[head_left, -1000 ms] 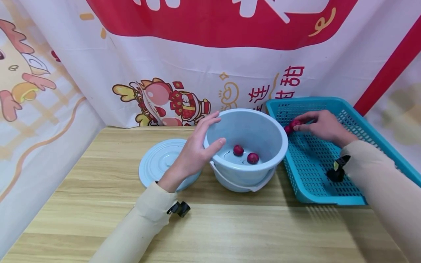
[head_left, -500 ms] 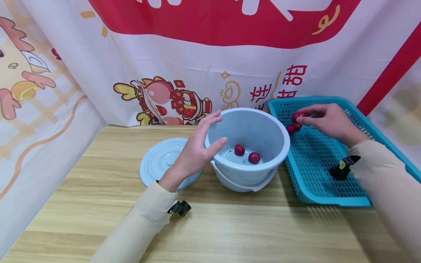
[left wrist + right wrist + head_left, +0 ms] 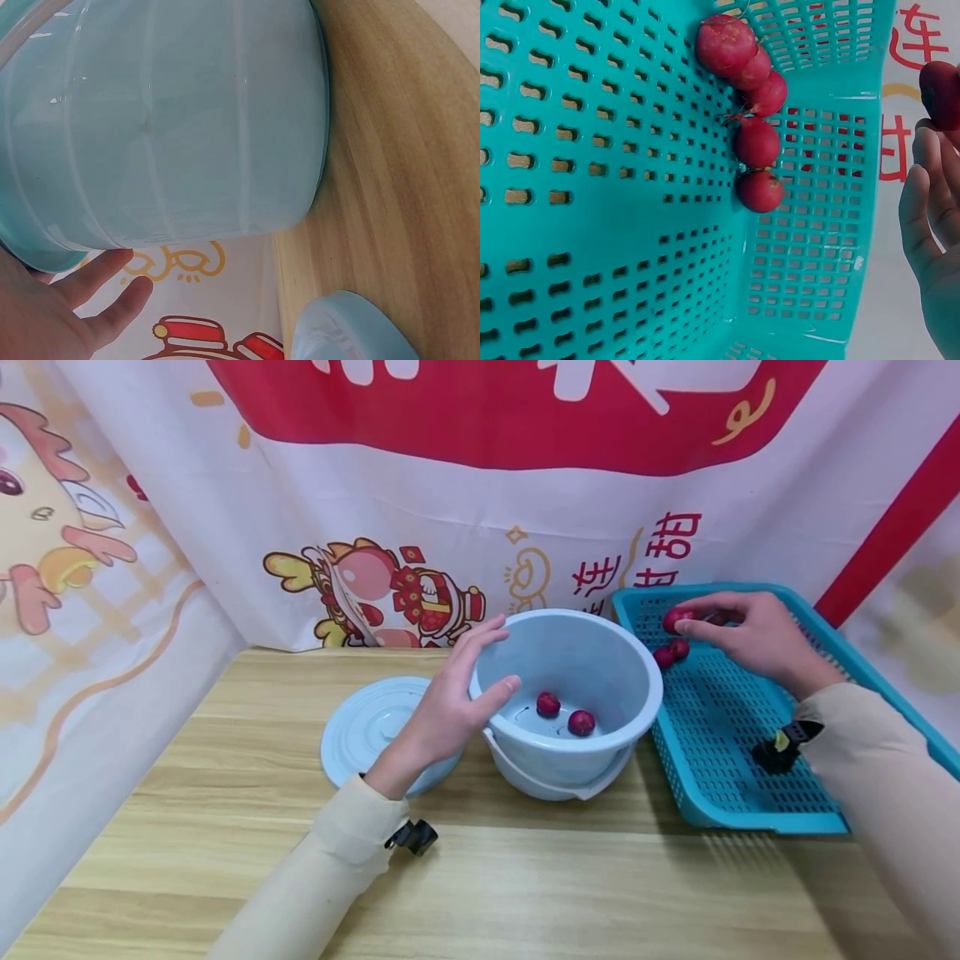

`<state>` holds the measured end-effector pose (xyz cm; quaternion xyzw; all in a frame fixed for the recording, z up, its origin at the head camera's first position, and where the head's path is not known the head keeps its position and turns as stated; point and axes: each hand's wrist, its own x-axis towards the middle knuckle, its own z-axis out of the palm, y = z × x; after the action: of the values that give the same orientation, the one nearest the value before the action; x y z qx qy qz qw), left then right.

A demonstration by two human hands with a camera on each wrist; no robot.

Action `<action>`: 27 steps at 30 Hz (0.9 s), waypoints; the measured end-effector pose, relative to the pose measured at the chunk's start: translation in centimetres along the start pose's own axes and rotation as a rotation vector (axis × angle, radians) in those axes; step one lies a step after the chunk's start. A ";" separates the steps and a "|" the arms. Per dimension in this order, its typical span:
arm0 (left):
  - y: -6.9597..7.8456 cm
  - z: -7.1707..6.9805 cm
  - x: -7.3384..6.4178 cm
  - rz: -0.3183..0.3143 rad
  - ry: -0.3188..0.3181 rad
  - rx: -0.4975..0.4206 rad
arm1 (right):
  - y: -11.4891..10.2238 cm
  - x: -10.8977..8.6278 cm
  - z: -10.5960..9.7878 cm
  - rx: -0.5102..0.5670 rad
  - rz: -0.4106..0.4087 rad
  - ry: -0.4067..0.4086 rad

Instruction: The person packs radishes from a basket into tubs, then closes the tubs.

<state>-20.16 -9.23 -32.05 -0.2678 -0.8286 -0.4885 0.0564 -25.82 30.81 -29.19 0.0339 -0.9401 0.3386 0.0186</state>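
Between thumb and fingers my right hand (image 3: 765,635) pinches a red radish (image 3: 677,619), raised above the far left part of a teal basket (image 3: 750,820). Several more radishes (image 3: 757,142) lie in a row along the basket's side in the right wrist view. A light blue bucket (image 3: 555,764) stands left of the basket, with two radishes (image 3: 581,722) on its bottom. At the bucket's left rim is my left hand (image 3: 450,702), its fingers extended and the thumb spread over the rim. Part of that hand is behind the bucket in the left wrist view.
The bucket's round blue lid (image 3: 360,727) lies on the wooden table (image 3: 525,885), left of the bucket and partly under my left forearm. A printed cloth (image 3: 450,493) hangs behind the table. The bucket's handle (image 3: 577,792) hangs down in front.
My right hand has lifted a radish up off the others in the basket, moving slightly right. My left hand has stayed at the bucket's rim.
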 end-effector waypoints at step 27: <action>0.2 0.0 -0.1 -0.010 -0.002 0.006 | -7.8 -2.6 1.6 0.132 -0.230 0.076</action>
<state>-19.99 -9.16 -31.94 -0.2639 -0.8314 -0.4860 0.0537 -22.62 23.97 -25.59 0.1297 -0.9043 0.3965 0.0904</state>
